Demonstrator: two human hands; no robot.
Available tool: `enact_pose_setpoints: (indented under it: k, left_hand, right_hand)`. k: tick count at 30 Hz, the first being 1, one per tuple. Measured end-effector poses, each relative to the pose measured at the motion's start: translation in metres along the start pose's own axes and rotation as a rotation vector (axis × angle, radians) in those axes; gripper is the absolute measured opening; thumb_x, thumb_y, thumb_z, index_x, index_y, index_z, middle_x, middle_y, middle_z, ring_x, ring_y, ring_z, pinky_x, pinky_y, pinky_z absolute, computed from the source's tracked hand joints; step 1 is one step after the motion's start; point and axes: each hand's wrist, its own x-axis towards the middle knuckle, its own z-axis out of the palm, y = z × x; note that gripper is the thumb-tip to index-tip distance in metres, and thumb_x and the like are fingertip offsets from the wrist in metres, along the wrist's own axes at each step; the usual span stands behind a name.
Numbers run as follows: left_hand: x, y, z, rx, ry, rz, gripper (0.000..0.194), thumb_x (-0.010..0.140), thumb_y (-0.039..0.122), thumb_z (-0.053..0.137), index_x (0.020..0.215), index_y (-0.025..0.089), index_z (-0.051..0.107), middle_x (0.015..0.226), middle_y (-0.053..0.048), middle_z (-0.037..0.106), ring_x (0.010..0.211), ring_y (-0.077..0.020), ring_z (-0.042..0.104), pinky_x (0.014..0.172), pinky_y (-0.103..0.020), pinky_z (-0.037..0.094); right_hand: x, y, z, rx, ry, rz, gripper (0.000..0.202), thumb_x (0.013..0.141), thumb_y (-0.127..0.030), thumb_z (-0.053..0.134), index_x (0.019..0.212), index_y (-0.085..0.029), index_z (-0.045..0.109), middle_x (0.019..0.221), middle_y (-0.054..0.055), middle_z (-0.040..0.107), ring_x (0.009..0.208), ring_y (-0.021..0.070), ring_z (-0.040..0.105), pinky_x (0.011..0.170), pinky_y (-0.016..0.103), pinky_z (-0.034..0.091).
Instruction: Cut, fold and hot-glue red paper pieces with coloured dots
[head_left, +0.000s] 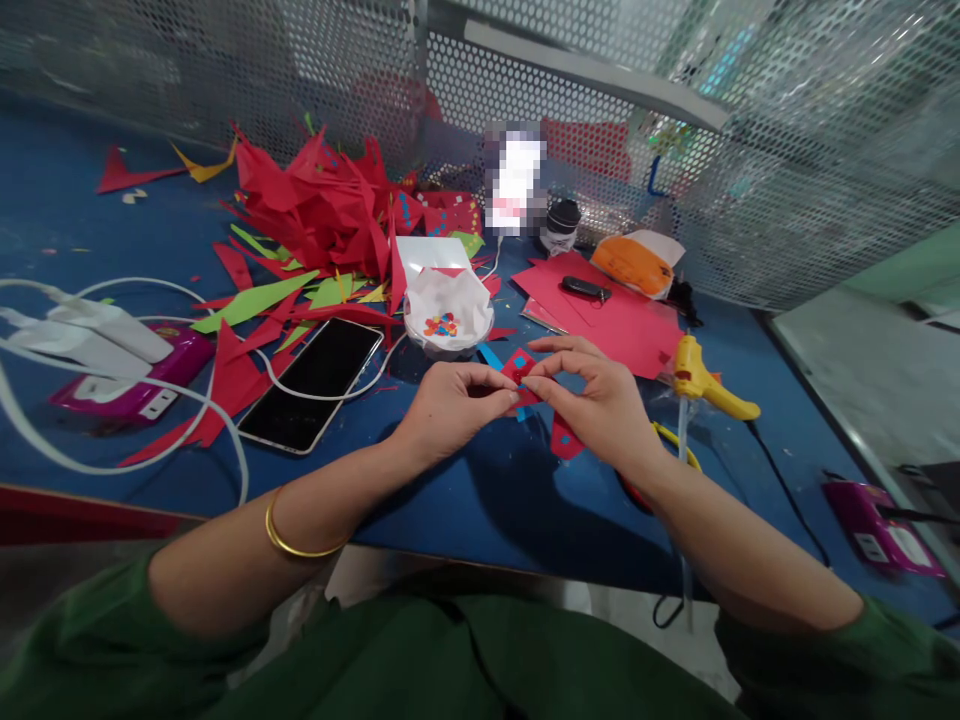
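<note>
Between my two hands is a small red paper piece (pixel 517 362) with blue dots on it. My left hand (pixel 457 405) pinches its left edge between thumb and index finger. The thumb and index finger of my right hand (pixel 600 395) are closed at its right side, and its other fingers extend forward. A blue paper strip (pixel 491 356) lies by the red piece. Below my right fingers shows another red part (pixel 566 440) with a blue dot; whether it joins the held piece I cannot tell. Just beyond stands a paper-lined bowl (pixel 450 330) holding tiny coloured bits (pixel 441 325).
Red paper scraps (pixel 322 200) pile up at the back left. A phone (pixel 315 385) and white cables lie left. At right are red sheets (pixel 622 315), a yellow glue gun (pixel 709 380) and scissors (pixel 675 440) partly behind my forearm. A mesh panel (pixel 525 85) borders the back.
</note>
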Motion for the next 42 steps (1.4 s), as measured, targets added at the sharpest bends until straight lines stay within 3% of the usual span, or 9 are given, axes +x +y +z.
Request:
enact_pose_setpoints:
  k: [6, 13, 17, 22, 27, 30, 32, 36, 42]
  left_hand:
    - [0.001, 0.000, 0.001, -0.021, -0.006, -0.019, 0.005, 0.071, 0.021, 0.074, 0.072, 0.016, 0.075, 0.068, -0.001, 0.072, 0.067, -0.0138, 0.069, 0.077, -0.030, 0.057]
    - [0.000, 0.004, -0.001, -0.127, -0.001, -0.096, 0.008, 0.069, 0.021, 0.077, 0.072, 0.014, 0.074, 0.064, -0.002, 0.071, 0.063, -0.0133, 0.069, 0.067, -0.025, 0.055]
    - [0.001, 0.005, -0.002, -0.148, -0.016, -0.095, 0.012, 0.069, 0.024, 0.078, 0.074, 0.013, 0.074, 0.066, -0.002, 0.072, 0.064, -0.0138, 0.070, 0.067, -0.025, 0.055]
    - [0.001, 0.002, -0.003, -0.100, -0.022, -0.075, 0.013, 0.071, 0.027, 0.077, 0.075, 0.015, 0.074, 0.069, -0.003, 0.073, 0.066, -0.0140, 0.069, 0.067, -0.026, 0.053]
    - [0.005, 0.004, -0.013, 0.156, 0.149, 0.272, 0.012, 0.077, 0.029, 0.072, 0.077, 0.016, 0.074, 0.093, -0.006, 0.077, 0.082, -0.0168, 0.070, 0.076, -0.029, 0.054]
    - [0.014, 0.012, -0.029, 0.483, 0.399, 0.609, 0.011, 0.084, 0.024, 0.066, 0.083, 0.019, 0.075, 0.102, -0.006, 0.077, 0.096, -0.0202, 0.070, 0.088, -0.034, 0.053]
    - [0.023, 0.016, -0.043, 0.757, 0.565, 0.726, 0.014, 0.087, 0.023, 0.061, 0.087, 0.021, 0.075, 0.102, -0.006, 0.077, 0.100, -0.0227, 0.068, 0.094, -0.038, 0.050]
    - [0.042, 0.016, -0.068, 1.180, 0.563, 0.691, 0.018, 0.088, 0.026, 0.061, 0.078, 0.022, 0.076, 0.106, -0.008, 0.077, 0.109, -0.0302, 0.064, 0.113, -0.056, 0.030]
    - [0.056, 0.003, -0.074, 1.220, 0.537, 0.651, 0.025, 0.088, 0.025, 0.057, 0.069, 0.023, 0.073, 0.103, -0.007, 0.078, 0.108, -0.0298, 0.064, 0.115, -0.058, 0.025]
  right_hand:
    - [-0.001, -0.001, 0.004, 0.001, -0.024, -0.049, 0.012, 0.083, -0.023, 0.065, 0.072, -0.022, 0.069, 0.108, 0.008, 0.072, 0.110, 0.0237, 0.064, 0.099, 0.046, 0.046]
    - [0.000, -0.001, -0.008, 0.065, 0.058, 0.092, 0.013, 0.084, -0.030, 0.064, 0.074, -0.021, 0.066, 0.114, 0.008, 0.072, 0.109, 0.0236, 0.066, 0.101, 0.044, 0.044]
    - [0.005, 0.001, -0.022, 0.053, -0.140, 0.154, 0.015, 0.081, -0.034, 0.065, 0.074, -0.020, 0.066, 0.112, 0.009, 0.072, 0.108, 0.0252, 0.065, 0.096, 0.040, 0.045]
    - [0.011, 0.003, -0.026, -0.001, -0.324, 0.242, 0.020, 0.081, -0.039, 0.060, 0.076, -0.020, 0.066, 0.070, 0.002, 0.065, 0.065, 0.0162, 0.055, 0.061, 0.030, 0.042]
    - [0.019, 0.010, -0.026, 0.068, -0.234, 0.277, 0.026, 0.078, -0.044, 0.063, 0.077, -0.018, 0.065, 0.070, 0.002, 0.063, 0.061, 0.0139, 0.050, 0.056, 0.028, 0.038]
    - [0.022, 0.010, -0.029, 0.083, -0.218, 0.286, 0.027, 0.076, -0.045, 0.064, 0.076, -0.018, 0.065, 0.071, 0.003, 0.064, 0.062, 0.0140, 0.050, 0.057, 0.028, 0.039]
    - [0.023, 0.008, -0.029, 0.085, -0.221, 0.286, 0.027, 0.075, -0.045, 0.064, 0.076, -0.017, 0.065, 0.072, 0.004, 0.065, 0.064, 0.0143, 0.051, 0.058, 0.029, 0.040]
    - [0.020, 0.007, -0.026, 0.070, -0.246, 0.282, 0.025, 0.076, -0.043, 0.063, 0.075, -0.018, 0.065, 0.071, 0.003, 0.064, 0.063, 0.0139, 0.050, 0.057, 0.029, 0.038]
    - [0.013, 0.008, -0.022, 0.017, -0.250, 0.257, 0.022, 0.080, -0.041, 0.060, 0.076, -0.020, 0.064, 0.069, 0.001, 0.062, 0.059, 0.0128, 0.049, 0.056, 0.029, 0.038]
